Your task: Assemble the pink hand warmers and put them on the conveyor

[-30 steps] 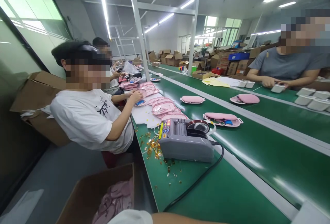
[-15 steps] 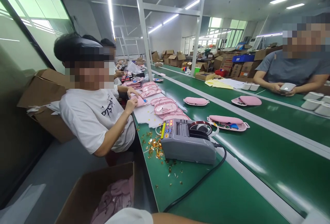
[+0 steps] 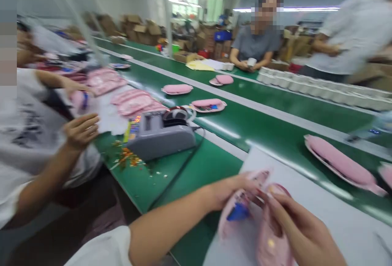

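In front of me, above a white sheet (image 3: 352,225), two pink plastic shell halves are held close together. My left hand (image 3: 225,192) is closed on the upper end of the left half (image 3: 224,223), which has a blue component (image 3: 239,212) inside. My right hand (image 3: 306,225) is wrapped around the other half (image 3: 272,243), its inner side partly turned toward me. The fingertips of both hands meet near the top of the shells. Motion blur hides what the fingertips pinch there.
A grey tape dispenser (image 3: 162,139) stands left of my hands, with amber tape scraps (image 3: 130,157) beside it. Pink casings (image 3: 337,159) lie on the green belt. A co-worker's hand (image 3: 81,129) is at the left. White containers (image 3: 324,88) line the far side.
The view has swung right and down. Both my hands and the two pink shell halves have come into sight. A person in white now shows at the far right.
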Tool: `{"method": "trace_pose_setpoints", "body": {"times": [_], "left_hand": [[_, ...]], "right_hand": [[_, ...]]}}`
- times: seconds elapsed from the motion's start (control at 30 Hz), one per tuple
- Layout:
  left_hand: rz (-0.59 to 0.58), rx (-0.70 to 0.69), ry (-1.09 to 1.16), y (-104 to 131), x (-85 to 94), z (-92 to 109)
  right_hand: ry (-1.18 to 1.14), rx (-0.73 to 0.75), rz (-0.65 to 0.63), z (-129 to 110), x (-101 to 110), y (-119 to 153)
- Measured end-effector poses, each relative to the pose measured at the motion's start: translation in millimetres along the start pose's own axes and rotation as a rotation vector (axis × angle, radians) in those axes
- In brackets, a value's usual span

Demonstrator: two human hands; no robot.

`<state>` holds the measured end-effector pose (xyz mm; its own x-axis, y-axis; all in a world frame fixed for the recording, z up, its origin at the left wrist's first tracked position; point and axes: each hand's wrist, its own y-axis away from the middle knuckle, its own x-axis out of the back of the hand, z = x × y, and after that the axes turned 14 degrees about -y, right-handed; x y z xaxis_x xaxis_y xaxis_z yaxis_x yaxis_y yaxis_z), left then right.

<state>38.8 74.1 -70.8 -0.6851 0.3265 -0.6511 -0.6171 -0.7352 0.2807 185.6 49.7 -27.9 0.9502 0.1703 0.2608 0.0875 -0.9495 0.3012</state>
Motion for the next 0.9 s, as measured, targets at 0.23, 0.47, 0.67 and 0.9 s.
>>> {"method": "trace_pose_setpoints", "body": {"times": [0.23, 0.47, 0.67, 0.9], "left_hand": [[0.009, -0.006, -0.133, 3.9, 5.9, -0.2], [-0.019, -0.032, -0.247, 4.0, 8.1, -6.5], [-0.064, -0.084, -0.314, 5.5, 9.2, -9.3], [-0.005, -0.023, -0.309, 5.7, 5.6, -1.9]], "right_hand": [[-0.028, -0.212, -0.024, -26.5, -8.4, 1.1], [0.087, -0.140, -0.043, -26.6, -8.0, 2.7], [0.181, -0.038, -0.051, -25.3, -7.2, -1.7], [0.116, 0.043, 0.246, -14.4, 9.1, 0.1]]}}
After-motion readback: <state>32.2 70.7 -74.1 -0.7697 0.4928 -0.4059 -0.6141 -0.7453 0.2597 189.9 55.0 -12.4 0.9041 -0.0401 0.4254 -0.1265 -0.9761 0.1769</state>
